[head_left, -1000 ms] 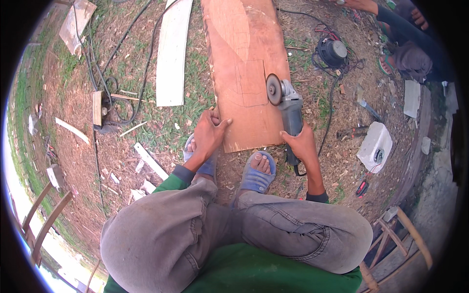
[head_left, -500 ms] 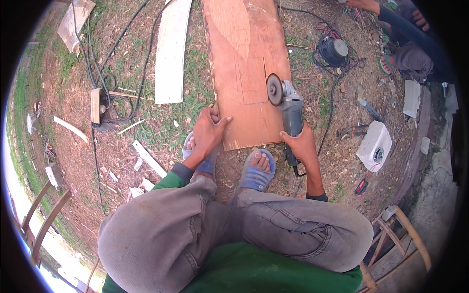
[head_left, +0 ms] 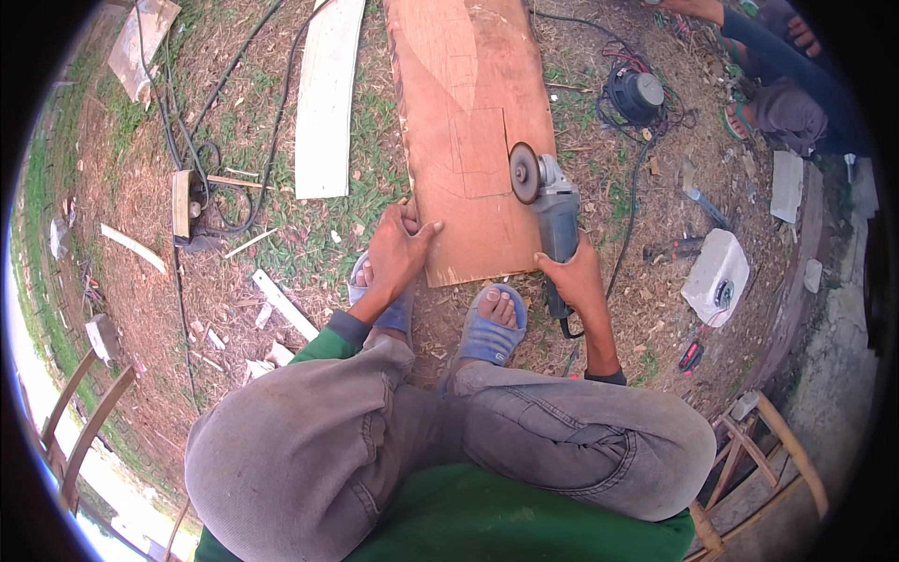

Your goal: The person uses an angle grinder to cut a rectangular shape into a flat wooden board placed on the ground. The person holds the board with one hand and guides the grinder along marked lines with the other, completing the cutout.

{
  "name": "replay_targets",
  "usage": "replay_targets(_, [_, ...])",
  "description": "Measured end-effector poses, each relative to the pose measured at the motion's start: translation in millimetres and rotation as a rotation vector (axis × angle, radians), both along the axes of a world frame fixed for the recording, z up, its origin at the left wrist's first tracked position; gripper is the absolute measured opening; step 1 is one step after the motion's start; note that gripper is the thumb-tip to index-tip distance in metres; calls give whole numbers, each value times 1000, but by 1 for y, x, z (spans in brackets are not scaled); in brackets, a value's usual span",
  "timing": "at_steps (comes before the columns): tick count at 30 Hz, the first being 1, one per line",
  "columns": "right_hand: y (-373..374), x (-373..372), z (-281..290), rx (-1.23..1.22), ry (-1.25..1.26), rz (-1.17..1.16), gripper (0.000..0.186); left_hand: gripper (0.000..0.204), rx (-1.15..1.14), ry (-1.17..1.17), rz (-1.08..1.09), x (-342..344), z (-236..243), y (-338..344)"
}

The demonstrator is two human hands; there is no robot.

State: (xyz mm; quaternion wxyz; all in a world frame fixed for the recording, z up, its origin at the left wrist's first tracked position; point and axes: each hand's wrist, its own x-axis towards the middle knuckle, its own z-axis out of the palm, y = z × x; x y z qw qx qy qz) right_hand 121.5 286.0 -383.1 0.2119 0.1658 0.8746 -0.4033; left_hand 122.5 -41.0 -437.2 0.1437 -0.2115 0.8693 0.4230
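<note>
A long reddish-brown plywood board (head_left: pixel 479 229) lies on the ground, running away from my feet, with a pencilled rectangle and a dark cut line along that rectangle's right side. My left hand (head_left: pixel 405 242) grips the board's left edge near its front corner, thumb on top and fingers curled at the side. In my right hand (head_left: pixel 573 273) is a grey angle grinder (head_left: pixel 559 225), its body lying over the board's right edge. The grinder's disc (head_left: pixel 525 173) stands upright at the lower end of the cut line. Whether the disc is spinning cannot be made out.
A pale plank (head_left: pixel 324 112) lies left of the board, among black cables. To the right are a round black speaker-like part (head_left: pixel 638 97) with tangled wires and a white block (head_left: pixel 715 277). Another person (head_left: pixel 791 108) sits at the far right. My sandalled foot (head_left: pixel 493 323) is near the board's front edge.
The view has shifted very slightly. Both hands, the angle grinder and the board keep nearly the same places.
</note>
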Motion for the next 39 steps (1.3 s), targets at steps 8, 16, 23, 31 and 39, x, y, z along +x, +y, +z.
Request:
replay_targets(8, [-4,1,3,19,25,2,66,53,-6,9,4,3,-4,1])
replay_targets(16, [-6,-16,-8,50,-1,-31,67,52,4,9,8,2,-3,0])
replay_targets(23, [-10,-32,-7,28,26,2,69,51,4,-16,12,0,0,0])
replay_targets(31, [-13,-38,-13,64,64,-7,62,51,-8,3,-7,1,-1,0])
replay_targets(39, [-12,-34,-20,106,55,21,71,51,20,-8,8,2,0,0])
